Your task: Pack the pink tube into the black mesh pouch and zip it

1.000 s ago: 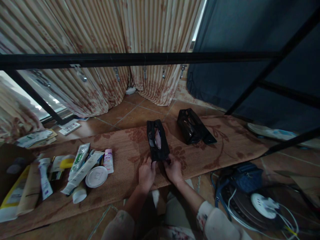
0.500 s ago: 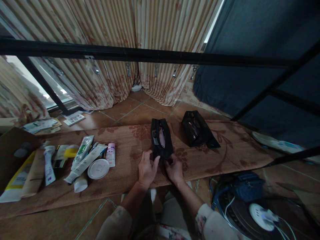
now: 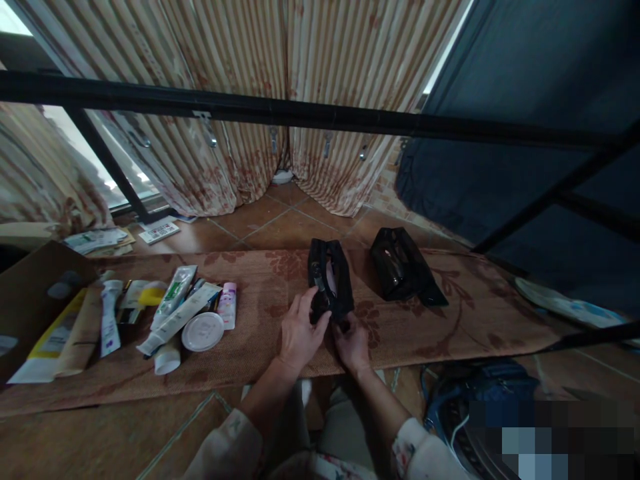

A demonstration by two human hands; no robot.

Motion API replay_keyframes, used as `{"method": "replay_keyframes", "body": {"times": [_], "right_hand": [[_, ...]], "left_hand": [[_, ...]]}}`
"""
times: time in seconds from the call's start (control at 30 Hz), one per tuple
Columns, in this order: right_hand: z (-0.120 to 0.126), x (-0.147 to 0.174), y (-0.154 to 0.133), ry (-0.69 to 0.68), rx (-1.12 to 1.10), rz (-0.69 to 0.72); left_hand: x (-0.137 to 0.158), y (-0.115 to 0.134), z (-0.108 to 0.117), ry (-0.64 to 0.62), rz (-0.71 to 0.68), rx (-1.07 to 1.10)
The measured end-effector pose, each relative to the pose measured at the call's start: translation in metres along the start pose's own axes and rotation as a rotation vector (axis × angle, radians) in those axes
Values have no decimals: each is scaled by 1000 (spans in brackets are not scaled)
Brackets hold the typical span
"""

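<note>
A black pouch (image 3: 341,280) stands on the patterned cloth in front of me, its top opening showing a pale item inside. My left hand (image 3: 303,333) grips the near left side of the pouch, thumb at the near end and fingers along the side. At the near right corner, the fingers of my right hand (image 3: 354,343) are closed on the pouch's end; the fingertips are partly in shadow. To the right sits a second black see-through pouch (image 3: 400,267) with shiny contents and a flap lying out, touched by neither hand.
Left on the cloth (image 3: 270,340) lie several tubes (image 3: 183,318), a round white-lidded tub (image 3: 203,332) and a pink-and-white bottle (image 3: 228,307). A cardboard box (image 3: 50,267) is at far left. A black rail (image 3: 320,113) crosses ahead, curtains behind. A blue bag (image 3: 500,380) lies low right.
My left hand has shifted forward along the pouch's left side and its fingers have closed in on it. My right hand stays at the near end. The view has moved slightly.
</note>
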State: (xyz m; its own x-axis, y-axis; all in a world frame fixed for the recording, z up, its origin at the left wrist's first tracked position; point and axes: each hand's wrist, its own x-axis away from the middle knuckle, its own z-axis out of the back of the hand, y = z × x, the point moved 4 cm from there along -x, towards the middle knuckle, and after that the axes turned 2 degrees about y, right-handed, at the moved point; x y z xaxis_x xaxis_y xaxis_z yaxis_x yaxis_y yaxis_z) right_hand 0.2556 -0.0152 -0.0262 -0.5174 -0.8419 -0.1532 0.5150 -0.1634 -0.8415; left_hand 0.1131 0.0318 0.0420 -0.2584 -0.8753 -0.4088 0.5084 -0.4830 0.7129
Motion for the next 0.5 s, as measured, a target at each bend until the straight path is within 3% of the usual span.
{"method": "replay_keyframes", "body": {"times": [0.5], "right_hand": [[-3, -1, 6, -6, -44, 13]], "left_hand": [[-12, 2, 2, 52, -30, -131]]}}
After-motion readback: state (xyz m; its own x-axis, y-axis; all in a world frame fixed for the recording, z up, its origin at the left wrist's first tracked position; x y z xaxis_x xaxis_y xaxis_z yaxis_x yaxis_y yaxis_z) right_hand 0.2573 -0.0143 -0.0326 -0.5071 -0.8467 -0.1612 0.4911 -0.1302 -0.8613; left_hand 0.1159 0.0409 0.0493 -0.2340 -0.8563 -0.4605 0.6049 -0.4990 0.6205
